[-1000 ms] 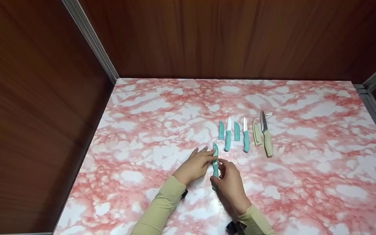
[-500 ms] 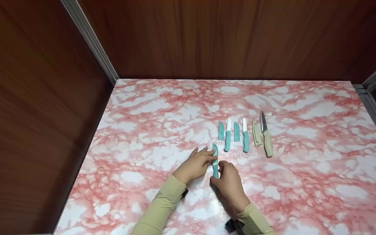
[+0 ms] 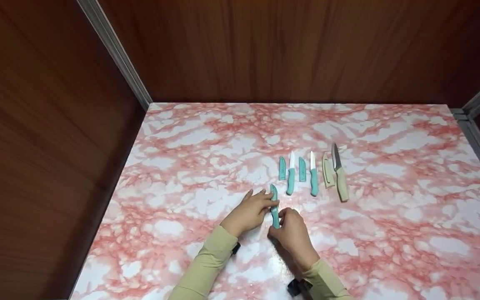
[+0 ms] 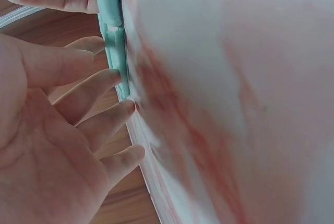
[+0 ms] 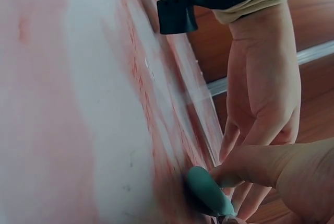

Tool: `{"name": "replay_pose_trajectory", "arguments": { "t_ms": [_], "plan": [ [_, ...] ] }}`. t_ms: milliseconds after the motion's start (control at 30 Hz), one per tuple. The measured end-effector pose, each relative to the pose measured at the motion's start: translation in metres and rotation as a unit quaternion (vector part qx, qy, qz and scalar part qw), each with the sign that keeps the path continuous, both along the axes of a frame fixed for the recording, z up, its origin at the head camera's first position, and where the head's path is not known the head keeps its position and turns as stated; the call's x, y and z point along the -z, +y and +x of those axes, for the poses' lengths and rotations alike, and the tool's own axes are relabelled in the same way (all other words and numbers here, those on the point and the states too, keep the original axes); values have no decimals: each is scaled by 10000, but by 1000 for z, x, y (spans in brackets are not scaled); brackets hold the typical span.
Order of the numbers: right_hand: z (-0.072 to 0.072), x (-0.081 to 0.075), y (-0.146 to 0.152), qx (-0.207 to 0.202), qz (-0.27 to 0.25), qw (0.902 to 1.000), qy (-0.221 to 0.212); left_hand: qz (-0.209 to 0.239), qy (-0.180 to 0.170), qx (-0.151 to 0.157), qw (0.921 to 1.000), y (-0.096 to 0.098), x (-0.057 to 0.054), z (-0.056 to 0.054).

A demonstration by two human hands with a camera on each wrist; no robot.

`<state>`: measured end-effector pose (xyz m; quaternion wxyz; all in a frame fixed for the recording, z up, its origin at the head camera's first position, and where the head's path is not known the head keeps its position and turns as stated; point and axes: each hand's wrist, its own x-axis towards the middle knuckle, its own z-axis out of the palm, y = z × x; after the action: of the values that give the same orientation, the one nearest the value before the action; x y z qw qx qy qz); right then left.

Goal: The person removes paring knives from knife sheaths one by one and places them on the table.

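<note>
A teal-handled knife lies upright in the head view, its blade end in a teal sheath. My left hand rests its fairly straight fingertips on the sheath. In the left wrist view, that hand's fingers spread along the sheath's side, and a pale gap shows between sheath and handle. My right hand pinches the handle between thumb and fingers. The right wrist view shows the rounded handle end by the thumb. Fingers partly hide the knife.
Beyond my hands lie two bare white-bladed knives with teal sheaths. To their right are a beige sheath and a beige-handled knife. Brown panels border the marbled table.
The handle end that showed below my right thumb a second ago is hidden now. My left hand has stayed on the sheath; the other knives have not moved.
</note>
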<state>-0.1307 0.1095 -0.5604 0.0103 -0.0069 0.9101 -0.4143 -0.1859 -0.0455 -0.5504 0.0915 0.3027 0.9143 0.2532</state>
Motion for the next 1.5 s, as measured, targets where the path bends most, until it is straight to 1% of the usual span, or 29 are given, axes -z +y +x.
{"name": "replay_pose_trajectory", "arguments": {
  "t_ms": [300, 500, 600, 767, 967, 1033, 1133, 1267, 1400, 1500],
  "plan": [
    [0, -1, 0, 5, 52, 10000, 33, 128, 70, 93, 9999, -1, 0, 2],
    [-1, -3, 2, -16, -86, 10000, 9, 136, -26, 23, 9999, -1, -1, 2],
    [-1, -4, 4, -6, -131, 9999, 18, 131, -10, 27, 9999, 0, -1, 1],
    [-1, -5, 7, -8, -293, 9995, -85, 110, -18, 13, 9999, 1, 0, 1],
    [-1, -5, 11, -104, -496, 9987, -25, 60, 103, 8, 9999, 2, 2, 2],
    [-1, -4, 12, -113, -651, 9978, -80, 44, 148, 7, 9999, 2, 2, 3],
    [-2, -2, 13, -74, -993, 9946, -292, 46, 180, 2, 9998, 2, 2, 4],
    [-3, -1, 15, 5, -1558, 9866, -493, 76, 103, -36, 9999, 3, 0, 5],
    [-2, -5, 17, -23, -2007, 9783, -516, 64, -19, -144, 9999, 3, -3, 6],
    [-1, -6, 19, -55, -2082, 9768, -490, 7, 18, -129, 9999, 4, -3, 7]
  ]
}}
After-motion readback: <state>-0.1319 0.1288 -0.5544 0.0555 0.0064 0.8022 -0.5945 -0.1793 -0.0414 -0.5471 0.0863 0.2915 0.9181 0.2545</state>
